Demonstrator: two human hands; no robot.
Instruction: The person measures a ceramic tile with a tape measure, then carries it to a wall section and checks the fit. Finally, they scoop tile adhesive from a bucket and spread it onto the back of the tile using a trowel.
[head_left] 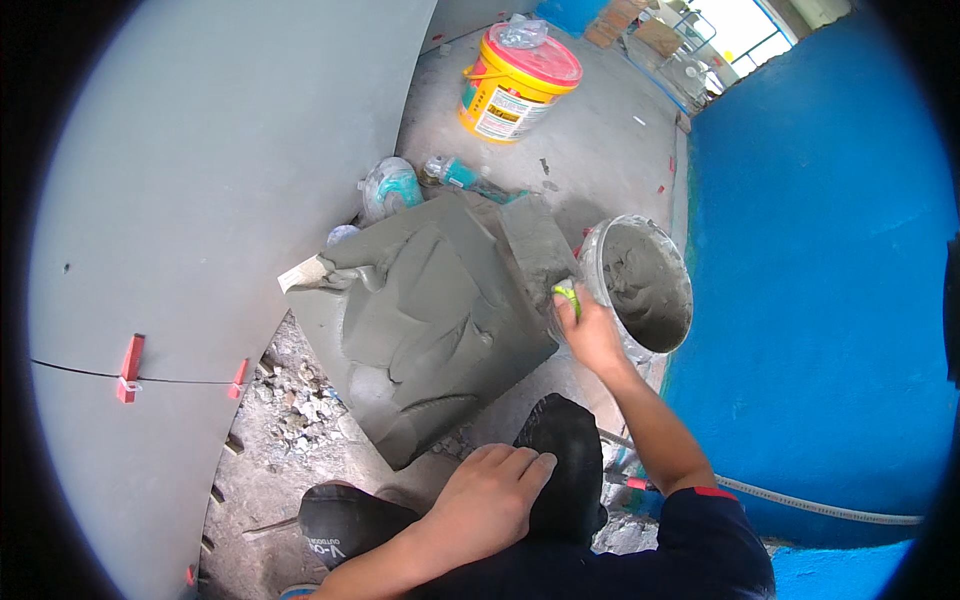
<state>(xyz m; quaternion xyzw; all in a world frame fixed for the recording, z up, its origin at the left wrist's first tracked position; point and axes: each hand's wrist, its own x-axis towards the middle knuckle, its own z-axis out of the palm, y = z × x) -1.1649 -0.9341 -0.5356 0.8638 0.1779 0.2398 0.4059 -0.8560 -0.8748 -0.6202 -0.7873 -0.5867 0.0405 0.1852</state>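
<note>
My right hand [592,335] is closed round the yellow-green handle of a trowel [540,243]. Grey mortar coats its broad flat blade, which lies by the far right edge of a slab-like tile [305,275]. Thick, uneven mortar [425,310] covers almost all of the tile's upper face; a pale corner shows at the left. Right beside the trowel, a bucket [603,245] holds more grey mortar. My left hand [490,495] rests loosely over my knee, its fingers lying together with nothing in them.
A yellow bucket with a red lid [520,85] stands farther back. Two turquoise-and-clear tools [390,190] lie behind the tile. Large grey panels [220,180] with red wedges [130,368] border the left, a blue wall [820,280] the right. Rubble [300,400] covers the floor nearby.
</note>
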